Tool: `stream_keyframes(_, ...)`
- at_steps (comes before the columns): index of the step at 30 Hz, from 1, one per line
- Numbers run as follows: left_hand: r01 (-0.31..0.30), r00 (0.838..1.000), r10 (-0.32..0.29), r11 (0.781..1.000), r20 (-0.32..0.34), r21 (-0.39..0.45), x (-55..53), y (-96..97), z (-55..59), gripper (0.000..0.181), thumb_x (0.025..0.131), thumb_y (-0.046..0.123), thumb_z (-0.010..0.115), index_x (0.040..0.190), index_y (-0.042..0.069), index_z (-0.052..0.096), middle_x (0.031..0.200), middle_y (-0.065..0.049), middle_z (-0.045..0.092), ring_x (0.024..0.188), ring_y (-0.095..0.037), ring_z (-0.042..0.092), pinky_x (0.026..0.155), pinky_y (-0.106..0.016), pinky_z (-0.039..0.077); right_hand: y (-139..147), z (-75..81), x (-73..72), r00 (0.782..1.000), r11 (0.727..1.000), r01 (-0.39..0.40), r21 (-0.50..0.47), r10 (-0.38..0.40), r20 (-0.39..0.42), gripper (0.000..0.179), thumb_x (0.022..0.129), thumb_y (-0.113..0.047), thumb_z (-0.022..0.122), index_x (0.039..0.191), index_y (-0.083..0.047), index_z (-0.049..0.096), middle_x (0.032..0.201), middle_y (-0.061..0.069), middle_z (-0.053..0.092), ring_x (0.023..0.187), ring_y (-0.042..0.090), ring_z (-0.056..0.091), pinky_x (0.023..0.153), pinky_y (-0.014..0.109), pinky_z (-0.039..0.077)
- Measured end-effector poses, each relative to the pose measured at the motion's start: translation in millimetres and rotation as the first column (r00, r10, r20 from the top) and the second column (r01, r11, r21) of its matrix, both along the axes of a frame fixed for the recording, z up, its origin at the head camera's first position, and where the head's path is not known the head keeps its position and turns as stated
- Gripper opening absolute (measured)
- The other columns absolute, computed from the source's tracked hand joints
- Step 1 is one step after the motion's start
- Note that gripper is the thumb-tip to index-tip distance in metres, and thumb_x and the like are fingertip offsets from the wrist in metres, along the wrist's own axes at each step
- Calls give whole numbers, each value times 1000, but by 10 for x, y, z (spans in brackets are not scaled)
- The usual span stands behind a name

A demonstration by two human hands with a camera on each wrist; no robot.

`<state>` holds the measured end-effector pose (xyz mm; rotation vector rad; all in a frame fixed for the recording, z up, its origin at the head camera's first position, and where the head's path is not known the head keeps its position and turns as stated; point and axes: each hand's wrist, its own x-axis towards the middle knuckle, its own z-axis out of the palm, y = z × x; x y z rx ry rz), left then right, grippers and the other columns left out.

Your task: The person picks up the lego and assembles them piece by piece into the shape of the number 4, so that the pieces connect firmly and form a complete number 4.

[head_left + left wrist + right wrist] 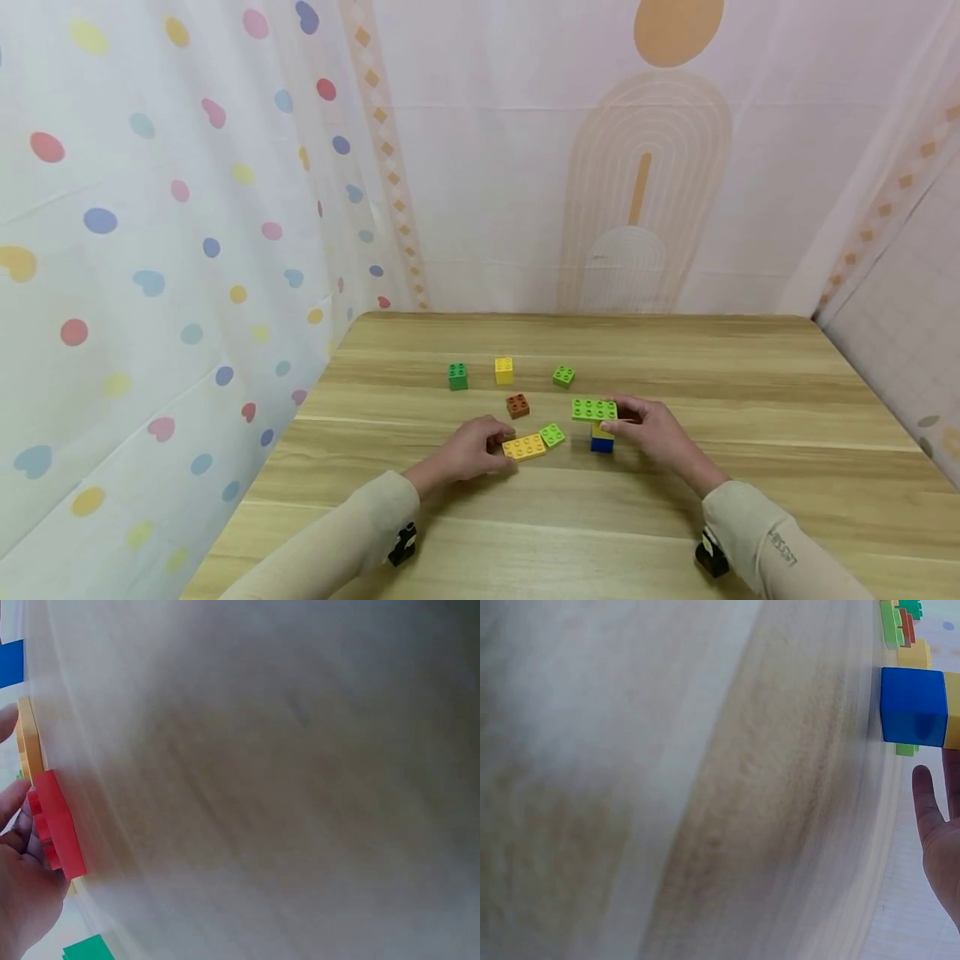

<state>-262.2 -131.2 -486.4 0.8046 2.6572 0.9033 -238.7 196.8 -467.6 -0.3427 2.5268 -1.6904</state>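
My right hand (651, 429) holds a stack from its right side, thumb in front and fingers behind. A long lime-green brick (587, 409) tops it, over a yellow block (597, 432) and a blue block (602, 446); the blue one also shows in the right wrist view (913, 706). My left hand (468, 450) pinches the left end of a long orange-yellow brick (527, 448), its thumb in front. A red brick (60, 825) lies by the left palm in the left wrist view; the hand hides it from the head view.
A small lime brick (552, 434) sits against the orange-yellow brick's right end. Farther back on the wooden table (712, 358) stand a brown brick (517, 406), a green block (458, 377), a yellow block (504, 371) and another lime brick (564, 377). Patterned curtains (487, 208) hang behind.
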Motion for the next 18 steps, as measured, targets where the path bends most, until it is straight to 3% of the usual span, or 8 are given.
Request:
stream_keyframes(5, 11, 999, -14, 998, -47, -66, -3, 23, 1, 44, 84, 32, 81, 119, 8, 70, 94, 8, 55, 84, -9, 50, 75, -26, 44, -4, -1, 5, 1000, 1000, 0, -5, 0, -2, 50, 92, -21, 73, 132, 5, 59, 116, 15, 67, 99, 19, 63, 75, 25, 52)
stream_keyframes(10, 0, 997, -6, 997, -79, -77, -5, 43, 11, 34, 86, 29, 79, 113, 8, 72, 91, 7, 55, 81, -9, 48, 72, -25, 43, -10, -6, 8, 1000, 1000, 5, -15, -5, 6, 49, 92, -21, 73, 132, 4, 59, 116, 14, 67, 98, 18, 62, 76, 25, 52)
stream_keyframes(18, -67, 997, 66, 998, -25, -17, -28, 15, 42, 26, 87, 22, 77, 108, 7, 72, 93, 5, 60, 82, -10, 52, 72, -28, 46, -11, 12, 9, 1000, 1000, 3, -14, -3, 4, 48, 92, -19, 72, 132, 4, 59, 118, 16, 66, 99, 19, 62, 77, 24, 52)
